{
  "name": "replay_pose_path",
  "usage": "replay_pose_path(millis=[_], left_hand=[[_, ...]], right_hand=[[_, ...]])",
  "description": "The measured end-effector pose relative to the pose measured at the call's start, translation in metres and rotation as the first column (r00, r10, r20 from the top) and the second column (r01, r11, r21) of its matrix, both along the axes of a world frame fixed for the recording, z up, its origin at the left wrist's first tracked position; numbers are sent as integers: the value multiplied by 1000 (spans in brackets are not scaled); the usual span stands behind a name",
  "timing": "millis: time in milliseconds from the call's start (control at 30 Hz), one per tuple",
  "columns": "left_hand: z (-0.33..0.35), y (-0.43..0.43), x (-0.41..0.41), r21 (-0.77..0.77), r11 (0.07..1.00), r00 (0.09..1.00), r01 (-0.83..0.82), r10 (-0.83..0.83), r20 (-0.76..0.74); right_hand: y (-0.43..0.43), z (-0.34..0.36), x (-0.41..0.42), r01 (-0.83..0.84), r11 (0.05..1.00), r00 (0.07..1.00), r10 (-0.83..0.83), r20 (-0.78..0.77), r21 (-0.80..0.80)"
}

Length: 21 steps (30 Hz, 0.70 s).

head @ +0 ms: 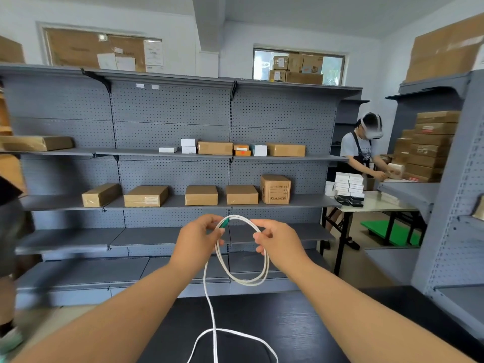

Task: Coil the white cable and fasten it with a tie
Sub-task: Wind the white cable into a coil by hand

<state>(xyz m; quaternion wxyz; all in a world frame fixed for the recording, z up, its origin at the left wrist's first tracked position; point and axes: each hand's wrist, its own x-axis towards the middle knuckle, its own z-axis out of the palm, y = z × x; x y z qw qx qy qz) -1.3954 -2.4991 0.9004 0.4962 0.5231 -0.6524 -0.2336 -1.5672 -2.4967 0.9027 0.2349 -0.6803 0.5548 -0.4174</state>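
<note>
The white cable [265, 268] hangs in a loop of two or three turns between my raised hands, above a black table. My left hand [197, 241] pinches the loop's top left, where a green connector [224, 223] sticks up beside my fingers. My right hand [279, 241] grips the loop's right side with closed fingers. From my left hand the loose rest of the cable drops down to the table and spreads there in a wide curve at the bottom edge of the view. I see no tie.
The black table [288, 326] lies under my forearms. Grey pegboard shelving [170, 174] with cardboard boxes stands behind it. At right, a person [362, 155] in a headset handles boxes at a white table [377, 205], beside another shelf unit [445, 231].
</note>
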Motion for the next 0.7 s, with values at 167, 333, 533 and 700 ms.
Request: replay_pose_path(millis=[167, 333, 533, 700], left_hand=[[0, 4, -5, -53, 997, 999, -48, 49, 15], [1, 11, -11, -87, 996, 999, -29, 27, -26], [6, 15, -14, -87, 996, 998, 10, -15, -61], [8, 16, -15, -66, 998, 997, -17, 12, -74]], right_hand=[[4, 1, 1, -2, 1000, 1000, 1, -25, -29], [8, 3, 2, -4, 999, 999, 3, -35, -40], [14, 4, 3, -17, 998, 1000, 17, -2, -61], [19, 2, 3, -26, 996, 1000, 25, -13, -80]])
